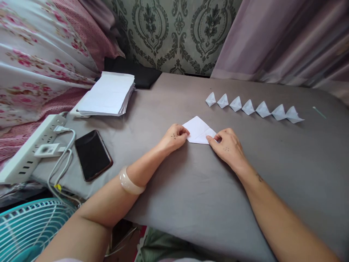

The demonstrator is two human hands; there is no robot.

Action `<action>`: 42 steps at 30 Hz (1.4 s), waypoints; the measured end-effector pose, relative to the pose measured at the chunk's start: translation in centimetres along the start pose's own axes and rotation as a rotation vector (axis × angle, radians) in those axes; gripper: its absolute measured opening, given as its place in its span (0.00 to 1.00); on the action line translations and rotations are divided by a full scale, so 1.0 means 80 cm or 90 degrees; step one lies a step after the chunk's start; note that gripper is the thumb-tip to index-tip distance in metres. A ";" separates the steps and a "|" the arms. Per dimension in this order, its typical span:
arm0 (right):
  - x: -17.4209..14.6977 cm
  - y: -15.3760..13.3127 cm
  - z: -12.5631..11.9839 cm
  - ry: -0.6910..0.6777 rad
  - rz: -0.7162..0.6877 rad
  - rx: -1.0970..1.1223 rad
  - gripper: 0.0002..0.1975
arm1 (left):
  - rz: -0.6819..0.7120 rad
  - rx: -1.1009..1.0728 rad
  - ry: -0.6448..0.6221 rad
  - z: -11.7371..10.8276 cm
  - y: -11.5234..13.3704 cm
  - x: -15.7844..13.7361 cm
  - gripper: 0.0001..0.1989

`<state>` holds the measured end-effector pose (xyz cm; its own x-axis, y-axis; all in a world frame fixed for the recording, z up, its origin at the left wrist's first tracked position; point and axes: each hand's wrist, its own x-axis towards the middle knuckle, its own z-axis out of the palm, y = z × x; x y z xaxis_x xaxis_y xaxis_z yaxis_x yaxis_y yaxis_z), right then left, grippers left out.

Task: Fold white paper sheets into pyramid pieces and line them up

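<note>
Left hand (176,137) pinched the left edge of the folded white paper sheet (198,130); right hand (227,147) pinched its lower-right corner. Sheet lay btwn both on the grey-covered desk (174,189). Caution: uneven pull w/ either hand could've skewed or torn the fold; a careless fwd/right reach could've knocked the row of small white folded-paper shapes (248,107) beyond.

Free tabletop (241,125) between hands (173,138) (229,145) and folded-paper row (248,107)
</note>
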<state>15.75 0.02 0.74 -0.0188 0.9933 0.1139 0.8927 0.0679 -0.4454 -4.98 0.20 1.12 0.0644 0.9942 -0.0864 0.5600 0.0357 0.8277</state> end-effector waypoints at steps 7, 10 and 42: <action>0.000 0.001 0.000 0.003 -0.017 0.006 0.14 | 0.047 0.108 0.024 0.013 0.010 -0.009 0.08; 0.000 0.002 0.001 0.006 -0.015 0.010 0.15 | 0.148 0.209 0.024 0.015 0.008 -0.010 0.14; -0.023 -0.001 -0.016 0.030 -0.106 -0.076 0.10 | 0.302 0.366 -0.101 0.015 -0.008 -0.001 0.23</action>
<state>16.27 -1.96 1.69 -0.1527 0.9636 0.2193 0.9260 0.2170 -0.3088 -4.37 -0.05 -0.06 0.4994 0.8615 0.0916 0.7816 -0.4936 0.3814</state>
